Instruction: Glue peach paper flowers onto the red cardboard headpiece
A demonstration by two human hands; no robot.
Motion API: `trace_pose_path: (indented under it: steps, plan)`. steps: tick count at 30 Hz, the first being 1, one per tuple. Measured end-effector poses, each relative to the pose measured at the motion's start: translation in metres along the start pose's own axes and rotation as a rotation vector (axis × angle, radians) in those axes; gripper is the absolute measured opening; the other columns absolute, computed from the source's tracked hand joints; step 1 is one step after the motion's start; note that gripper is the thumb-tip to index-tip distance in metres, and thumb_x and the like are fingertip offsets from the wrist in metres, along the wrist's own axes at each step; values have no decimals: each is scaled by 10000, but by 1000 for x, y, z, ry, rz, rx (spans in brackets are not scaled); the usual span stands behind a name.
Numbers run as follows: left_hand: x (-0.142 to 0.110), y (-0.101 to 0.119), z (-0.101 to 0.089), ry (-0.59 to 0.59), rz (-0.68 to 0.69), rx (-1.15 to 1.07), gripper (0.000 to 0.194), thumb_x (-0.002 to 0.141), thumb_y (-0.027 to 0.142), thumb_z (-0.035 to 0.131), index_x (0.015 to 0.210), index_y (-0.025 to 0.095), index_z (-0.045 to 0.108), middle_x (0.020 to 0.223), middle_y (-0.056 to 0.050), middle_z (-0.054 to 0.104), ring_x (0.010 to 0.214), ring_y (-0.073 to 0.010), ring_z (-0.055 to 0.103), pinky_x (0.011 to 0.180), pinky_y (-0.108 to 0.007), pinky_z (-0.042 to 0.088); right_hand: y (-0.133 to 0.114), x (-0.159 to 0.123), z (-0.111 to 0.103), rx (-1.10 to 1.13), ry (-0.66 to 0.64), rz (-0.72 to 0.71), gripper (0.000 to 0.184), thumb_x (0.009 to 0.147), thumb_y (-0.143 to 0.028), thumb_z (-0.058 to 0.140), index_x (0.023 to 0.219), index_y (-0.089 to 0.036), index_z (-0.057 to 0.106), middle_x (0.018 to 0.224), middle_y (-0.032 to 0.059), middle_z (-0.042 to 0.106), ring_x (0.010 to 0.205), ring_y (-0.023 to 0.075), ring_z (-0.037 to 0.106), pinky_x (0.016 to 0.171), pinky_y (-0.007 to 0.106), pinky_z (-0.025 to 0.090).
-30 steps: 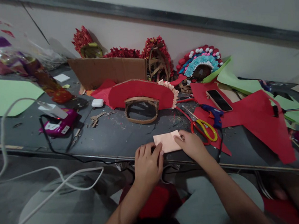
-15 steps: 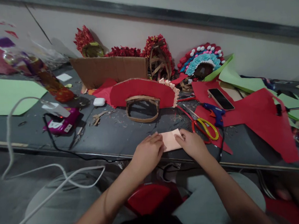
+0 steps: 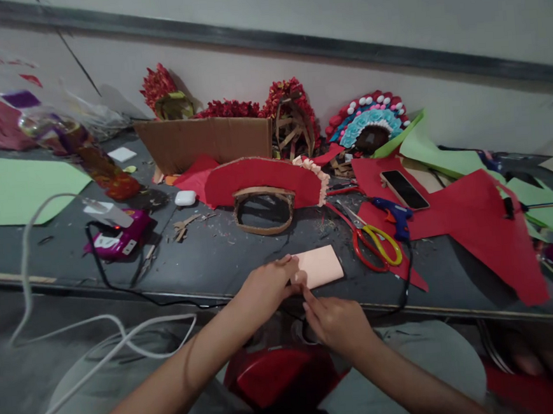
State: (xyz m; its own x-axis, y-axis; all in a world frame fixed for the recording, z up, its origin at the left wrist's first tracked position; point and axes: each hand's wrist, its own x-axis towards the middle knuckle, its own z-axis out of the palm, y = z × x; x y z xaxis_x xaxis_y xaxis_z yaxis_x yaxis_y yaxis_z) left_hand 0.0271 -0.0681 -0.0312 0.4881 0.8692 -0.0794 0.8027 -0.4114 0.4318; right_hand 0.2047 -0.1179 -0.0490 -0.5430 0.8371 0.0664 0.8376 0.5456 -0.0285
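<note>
A small folded peach paper (image 3: 320,266) lies at the table's front edge, its fold lines facing me. My left hand (image 3: 273,284) is closed on the left end of the paper, fingertips on top and thumb at the near side. My right hand (image 3: 339,322) is just below, its fingers drawn together and their tips meeting the paper's near left corner beside my left thumb. Behind the paper stands a red headdress piece (image 3: 264,175) with a cardboard band (image 3: 265,231). Ruffled peach trim (image 3: 322,181) runs along its right edge.
Scissors (image 3: 378,247), a blue glue gun (image 3: 394,213) and a phone (image 3: 404,189) lie to the right on red sheets (image 3: 484,229). Leftward are a purple power strip (image 3: 130,234), a white case (image 3: 185,198) and a leaning bottle (image 3: 80,146). White cable (image 3: 118,334) hangs in front.
My right hand has left the paper's right end and moved down and left to its near left corner. My left hand stays on the left end. The view has tilted slightly.
</note>
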Motion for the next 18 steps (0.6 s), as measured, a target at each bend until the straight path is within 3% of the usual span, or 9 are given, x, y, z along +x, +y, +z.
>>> trace_pose_path:
  steps: [4, 8, 13, 18]
  plan:
    - [1, -1, -2, 3, -12, 6, 460, 784, 278, 625, 1222, 218, 499, 1269, -114, 559, 1047, -263, 607, 792, -338, 506, 14, -3, -6, 3, -152, 101, 375, 878, -315, 394, 1218, -315, 552, 636, 28, 699, 535, 150, 633, 444, 221, 261]
    - [3, 1, -6, -40, -23, 20, 462, 765, 229, 629, 1211, 205, 509, 1248, -107, 578, 1031, -263, 615, 795, -337, 494, 38, -12, -15, -43, -208, 286, 366, 869, -359, 395, 1199, -366, 554, 666, 54, 708, 565, 181, 650, 475, 221, 293]
    - [6, 0, -10, -76, -39, 38, 502, 763, 259, 625, 1241, 192, 490, 1228, -120, 590, 1026, -270, 614, 794, -339, 480, 53, -19, -22, -44, -180, 439, 343, 840, -363, 430, 1125, -340, 620, 673, 88, 702, 594, 195, 642, 519, 241, 355]
    - [7, 1, -12, -103, -34, 69, 536, 742, 326, 650, 1239, 191, 502, 1131, -128, 646, 951, -287, 639, 751, -344, 479, 59, -18, -28, 17, -135, 409, 313, 821, -354, 451, 1035, -319, 677, 659, 52, 691, 580, 177, 618, 536, 249, 396]
